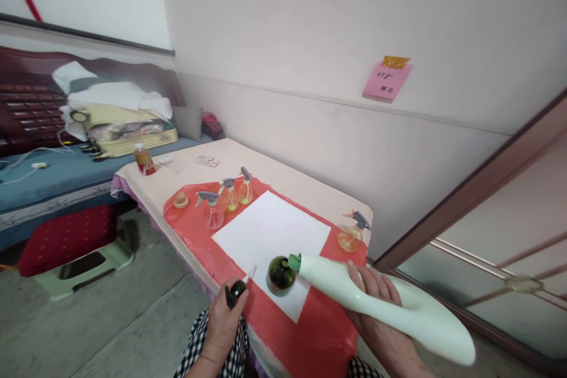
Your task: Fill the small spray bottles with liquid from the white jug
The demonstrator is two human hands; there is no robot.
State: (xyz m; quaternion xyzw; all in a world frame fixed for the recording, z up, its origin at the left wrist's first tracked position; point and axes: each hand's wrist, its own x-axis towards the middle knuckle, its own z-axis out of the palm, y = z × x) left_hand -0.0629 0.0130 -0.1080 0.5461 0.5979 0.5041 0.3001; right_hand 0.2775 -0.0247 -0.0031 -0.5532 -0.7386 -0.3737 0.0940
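Observation:
My right hand [375,292] is wrapped round the handle of a pale green watering can [334,280]. Its spout points left, with a green tip at the mouth of a dark green round bottle [280,277]. I cannot tell whether liquid is flowing. The bottle stands on a white scalloped sheet [270,227]. Left of it, my left hand [221,313] grips a black spray head [236,292], whose clear tube sticks out up and to the right.
A red cloth [319,322] covers part of the table [301,180]. Several spray bottles stand around the sheet, including a clear pink one [215,217] and a yellowish one [351,239]. A brown-liquid bottle [144,160] is farther left. A red-topped stool [73,239] stands beside the bed.

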